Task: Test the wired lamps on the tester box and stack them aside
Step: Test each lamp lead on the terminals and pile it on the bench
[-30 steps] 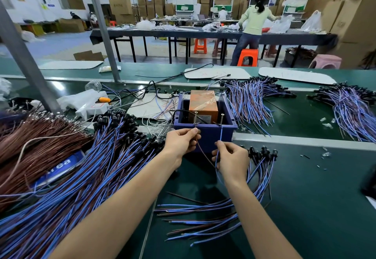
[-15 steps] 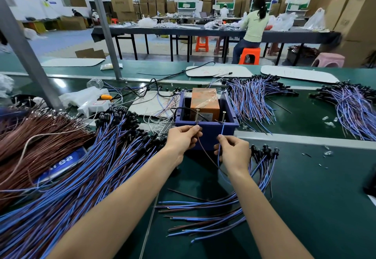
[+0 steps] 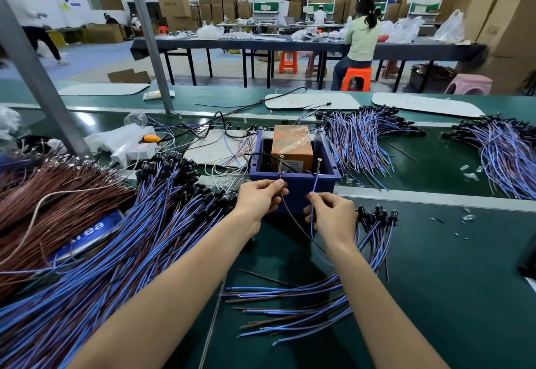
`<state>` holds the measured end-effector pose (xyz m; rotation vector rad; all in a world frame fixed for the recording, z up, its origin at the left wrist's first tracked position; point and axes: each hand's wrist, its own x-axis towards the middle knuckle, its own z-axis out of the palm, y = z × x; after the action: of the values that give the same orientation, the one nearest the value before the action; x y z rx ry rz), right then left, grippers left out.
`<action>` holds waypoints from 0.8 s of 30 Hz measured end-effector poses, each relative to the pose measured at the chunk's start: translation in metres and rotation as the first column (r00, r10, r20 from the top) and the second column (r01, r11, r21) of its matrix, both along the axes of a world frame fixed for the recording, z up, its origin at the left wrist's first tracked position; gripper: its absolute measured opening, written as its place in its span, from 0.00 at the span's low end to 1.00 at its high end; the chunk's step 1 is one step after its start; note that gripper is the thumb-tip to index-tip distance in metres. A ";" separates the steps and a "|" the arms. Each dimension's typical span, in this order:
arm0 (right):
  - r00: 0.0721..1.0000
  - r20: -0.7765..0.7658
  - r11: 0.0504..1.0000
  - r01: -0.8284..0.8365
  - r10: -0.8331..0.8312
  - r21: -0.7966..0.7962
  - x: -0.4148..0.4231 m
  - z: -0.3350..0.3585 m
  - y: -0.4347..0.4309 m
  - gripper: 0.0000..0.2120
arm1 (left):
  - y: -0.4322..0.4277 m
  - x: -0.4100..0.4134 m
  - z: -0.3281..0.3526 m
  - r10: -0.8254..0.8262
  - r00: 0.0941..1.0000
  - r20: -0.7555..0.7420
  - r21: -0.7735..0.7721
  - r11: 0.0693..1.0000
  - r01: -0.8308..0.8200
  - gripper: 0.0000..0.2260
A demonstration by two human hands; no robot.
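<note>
1. Wired lamps (image 3: 130,238), blue and brown leads tipped with black heads, sprawl in a deep heap at 8 o'clock of the head view, on a green bench (image 3: 449,281).
2. The tester box (image 3: 295,187), a blue open-topped tub, sits just above centre, at 12 o'clock from both hands. An orange block (image 3: 291,143) stands inside it, and two upright metal posts (image 3: 281,162) rise by its near wall.
3. The left hand (image 3: 258,203) pinches a brown lead (image 3: 290,219) between thumb and fingertips, holding its end up at the foot of the left post.
4. The right hand (image 3: 333,214) pinches a blue lead (image 3: 314,185) that runs up towards the right post. Whether either bare end touches metal cannot be told.
5. Both leads trail down between the forearms, and the lamp head they join is hidden.
6. A small stack (image 3: 374,217) of lamps lies just beside the right hand at 3 o'clock, black heads bunched together and leads fanning towards 6 o'clock.
7. A heap of brown wires (image 3: 43,203) fills 9 o'clock, and two further bundles (image 3: 362,133) lie beyond the box at 1 and 2 o'clock.
8. Across the hall at 12 o'clock, a seated person (image 3: 361,35) works at a long dark table.
</note>
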<state>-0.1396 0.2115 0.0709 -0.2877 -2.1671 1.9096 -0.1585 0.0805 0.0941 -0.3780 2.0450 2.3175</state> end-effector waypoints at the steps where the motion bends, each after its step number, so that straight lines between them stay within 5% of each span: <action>1: 1.000 -0.002 1.000 -0.003 0.003 -0.002 0.001 0.000 0.000 0.11 | 0.000 0.000 -0.001 0.003 1.000 0.001 0.004 1.000 -0.003 0.04; 15: 0.994 -0.036 0.994 0.104 -0.105 -0.040 -0.002 -0.002 0.000 0.09 | -0.001 0.000 -0.004 0.019 0.999 -0.041 -0.009 1.000 -0.019 0.04; 24: 0.994 -0.043 0.994 0.102 -0.104 -0.047 -0.005 0.001 0.000 0.11 | -0.002 -0.003 -0.005 0.038 0.975 -0.217 -0.271 0.958 -0.097 0.09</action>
<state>-0.1445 0.2113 0.0716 -0.3532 -2.0420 1.8913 -0.1620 0.0790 0.0894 -0.2196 2.5110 2.1891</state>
